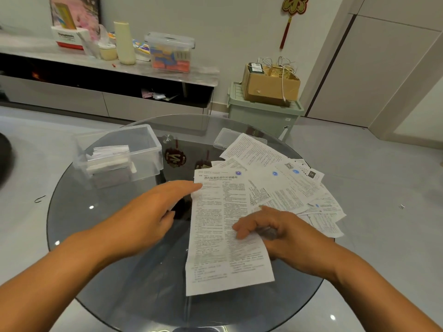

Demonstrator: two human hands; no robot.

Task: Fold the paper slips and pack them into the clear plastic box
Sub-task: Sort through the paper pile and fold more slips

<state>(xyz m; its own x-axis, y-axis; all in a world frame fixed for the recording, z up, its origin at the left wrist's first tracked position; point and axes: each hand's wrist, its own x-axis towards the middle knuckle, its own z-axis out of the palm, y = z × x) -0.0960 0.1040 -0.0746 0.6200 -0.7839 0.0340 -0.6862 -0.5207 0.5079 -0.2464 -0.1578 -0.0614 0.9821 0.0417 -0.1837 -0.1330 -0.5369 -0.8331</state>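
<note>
On the round glass table (100, 212) we keep the clear plastic box (119, 154), partly filled with folded slips, at far left. Our flat left hand (153, 209) steadies the top paper slip (220, 236); our right hand (275, 233) pinches its edge, apparently to fold.

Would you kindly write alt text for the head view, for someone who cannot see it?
Both hands, left hand and right hand, rest on an unfolded printed paper slip on a round glass table. More slips fan out to the right; a clear plastic box holding folded slips sits at left.
</note>
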